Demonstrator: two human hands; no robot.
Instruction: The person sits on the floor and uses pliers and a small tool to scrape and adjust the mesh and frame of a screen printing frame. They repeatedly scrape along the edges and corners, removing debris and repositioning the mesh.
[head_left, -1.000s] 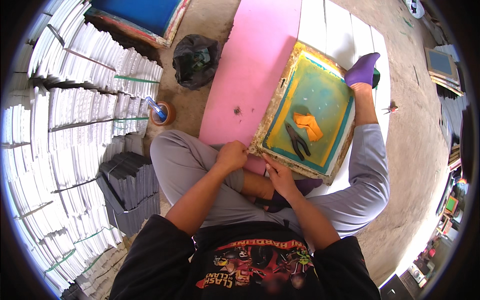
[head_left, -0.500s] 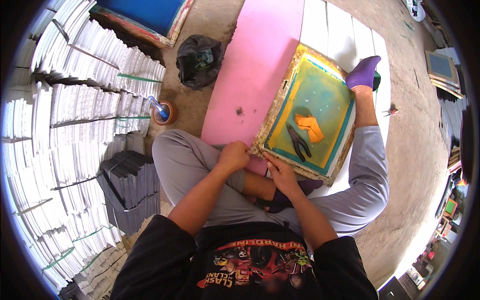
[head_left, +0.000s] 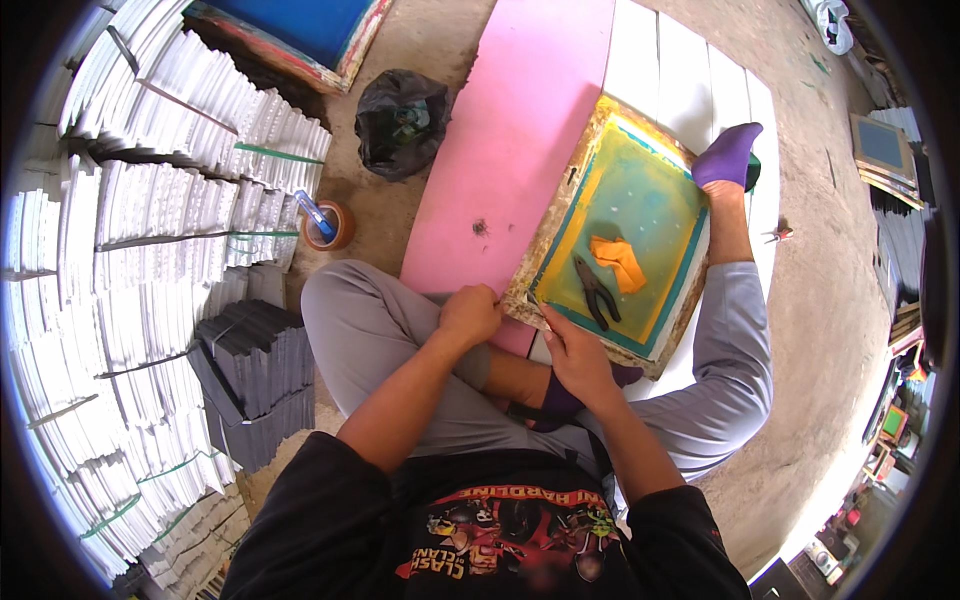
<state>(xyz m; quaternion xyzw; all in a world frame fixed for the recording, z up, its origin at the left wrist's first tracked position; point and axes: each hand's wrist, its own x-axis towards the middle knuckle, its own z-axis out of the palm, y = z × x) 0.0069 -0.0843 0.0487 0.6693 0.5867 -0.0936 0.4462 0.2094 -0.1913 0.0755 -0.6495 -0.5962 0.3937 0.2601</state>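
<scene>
A screen-printing frame (head_left: 522, 268) with worn, paint-crusted wooden edges and a green-and-yellow mesh lies tilted before me. My left hand (head_left: 470, 316) is closed at its near-left corner, fingers curled against the wood. Just to the right, my right hand (head_left: 582, 362) is closed too, its fingertips over the near edge of the mesh. Whatever small thing it may pinch is too hidden to make out. On the mesh rest dark-handled pliers (head_left: 596, 294) and a folded orange cloth (head_left: 618, 262).
Under the frame are a pink board (head_left: 490, 170) and white boards (head_left: 683, 75). A purple-socked foot (head_left: 727, 155) touches the frame's far right side. Left of me stand stacked white sheets (head_left: 165, 220), a dark stack (head_left: 255, 365), a tape roll (head_left: 342, 226) and a black plastic bag (head_left: 400, 120).
My right hand has shifted slightly right, its fingertips moving further over the mesh. The left hand stays at the corner. The whole view has drifted a little.
</scene>
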